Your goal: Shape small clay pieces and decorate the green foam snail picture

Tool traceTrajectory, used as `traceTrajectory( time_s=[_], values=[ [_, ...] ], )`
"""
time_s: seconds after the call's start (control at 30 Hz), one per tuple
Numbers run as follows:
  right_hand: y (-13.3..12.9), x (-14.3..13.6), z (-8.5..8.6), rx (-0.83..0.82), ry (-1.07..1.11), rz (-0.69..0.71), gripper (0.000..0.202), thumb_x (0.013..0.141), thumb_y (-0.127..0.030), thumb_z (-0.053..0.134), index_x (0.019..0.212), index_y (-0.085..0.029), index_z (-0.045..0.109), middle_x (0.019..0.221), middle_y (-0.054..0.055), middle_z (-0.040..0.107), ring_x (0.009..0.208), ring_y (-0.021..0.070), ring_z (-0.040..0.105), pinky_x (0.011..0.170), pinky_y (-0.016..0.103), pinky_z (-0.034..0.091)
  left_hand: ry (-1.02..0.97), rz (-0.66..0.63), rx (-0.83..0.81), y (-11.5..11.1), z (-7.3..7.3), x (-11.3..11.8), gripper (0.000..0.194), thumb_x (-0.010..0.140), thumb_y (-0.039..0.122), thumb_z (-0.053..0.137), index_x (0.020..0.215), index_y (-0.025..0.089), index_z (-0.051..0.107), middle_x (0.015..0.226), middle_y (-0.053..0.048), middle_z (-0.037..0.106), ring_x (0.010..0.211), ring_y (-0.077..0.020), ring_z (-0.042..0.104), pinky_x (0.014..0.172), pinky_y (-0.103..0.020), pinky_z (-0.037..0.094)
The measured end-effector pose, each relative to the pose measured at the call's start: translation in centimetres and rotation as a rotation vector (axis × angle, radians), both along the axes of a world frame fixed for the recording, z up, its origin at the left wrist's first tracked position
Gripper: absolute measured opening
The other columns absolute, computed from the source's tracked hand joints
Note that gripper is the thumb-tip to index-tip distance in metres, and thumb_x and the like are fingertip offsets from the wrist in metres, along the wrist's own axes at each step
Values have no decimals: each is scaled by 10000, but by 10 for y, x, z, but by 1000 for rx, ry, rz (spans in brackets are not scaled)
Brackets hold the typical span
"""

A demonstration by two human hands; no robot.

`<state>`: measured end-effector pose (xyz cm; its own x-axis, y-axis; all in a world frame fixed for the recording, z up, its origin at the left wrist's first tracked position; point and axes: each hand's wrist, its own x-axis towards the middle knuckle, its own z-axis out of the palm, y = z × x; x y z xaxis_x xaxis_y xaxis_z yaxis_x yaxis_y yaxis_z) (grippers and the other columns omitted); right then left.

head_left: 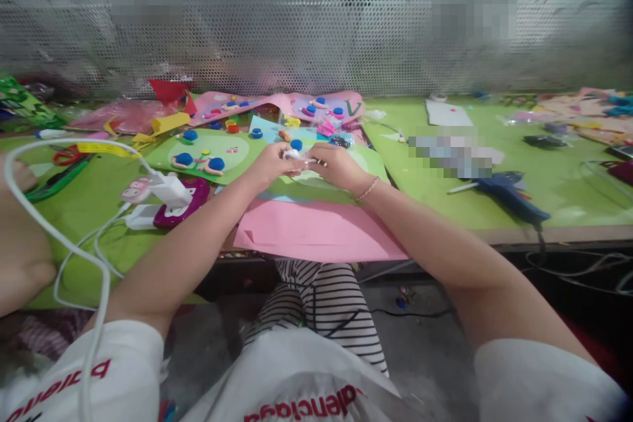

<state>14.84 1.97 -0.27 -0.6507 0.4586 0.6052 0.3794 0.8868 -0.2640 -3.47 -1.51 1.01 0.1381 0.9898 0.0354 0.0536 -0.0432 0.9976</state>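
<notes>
My left hand is closed on a small white piece, pinched between thumb and fingers. Against it, my right hand is closed too, fingertips together around something small with a thin dark end; its kind cannot be made out. Both hands meet just above a green sheet. Right behind the fingers is a blue ball-like piece. To the left, several blue and skin-toned clay-like figures lie on another green sheet with a flower and cherries. A pink sheet lies nearest me.
A blue glue gun lies to the right with its cord hanging off the edge. Left are a purple power strip, white cables and green scissors. A person's arm rests far left. A perforated metal panel stands behind.
</notes>
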Motion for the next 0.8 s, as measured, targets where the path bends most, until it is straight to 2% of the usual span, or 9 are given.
traceTrajectory(
  time_s=[0.17, 0.37, 0.5, 0.6, 0.67, 0.8],
  values=[
    [-3, -2, 6, 1, 64, -5, 129, 907, -239, 515, 886, -182, 629, 806, 67, 629, 781, 193, 595, 720, 311, 472, -65, -8, -15, 1, 8, -3, 459, 483, 251, 865, 718, 149, 484, 631, 54, 548, 556, -63, 565, 556, -215, 480],
    [5, -1, 5, -277, 479, -116, 234, 926, -409, 494, 809, -206, 509, 608, -25, 540, 507, 105, 539, 540, 251, 479, -253, 31, 46, 5, 9, -4, 413, 521, 188, 812, 740, 157, 462, 694, 49, 560, 616, -60, 571, 573, -200, 486],
    [27, 9, -1, -410, 689, -179, 196, 941, -429, 439, 913, -237, 467, 626, -43, 510, 517, 101, 546, 502, 228, 484, -276, 90, 24, 7, 8, -6, 400, 551, 162, 784, 755, 169, 441, 681, 57, 563, 545, -52, 560, 523, -191, 475],
    [34, 14, -4, -436, 645, -129, 181, 943, -400, 418, 1045, -258, 466, 821, -4, 572, 630, 103, 587, 545, 231, 517, -248, 89, 7, 5, 9, -6, 400, 582, 200, 784, 790, 174, 443, 671, 61, 554, 476, -48, 542, 455, -179, 438],
    [29, 12, -3, -403, 547, -74, 191, 951, -382, 391, 1064, -257, 481, 936, 24, 591, 714, 109, 589, 586, 236, 529, -233, 85, 8, 4, 9, -5, 408, 593, 222, 787, 810, 176, 444, 672, 64, 546, 473, -48, 549, 443, -173, 430],
    [7, 5, 4, -250, 384, -72, 240, 976, -318, 319, 1046, -233, 532, 860, 29, 572, 710, 129, 538, 658, 278, 513, -185, 73, 42, 4, 6, -5, 395, 611, 245, 779, 830, 177, 456, 695, 62, 552, 481, -39, 550, 455, -169, 438]
  ],
)
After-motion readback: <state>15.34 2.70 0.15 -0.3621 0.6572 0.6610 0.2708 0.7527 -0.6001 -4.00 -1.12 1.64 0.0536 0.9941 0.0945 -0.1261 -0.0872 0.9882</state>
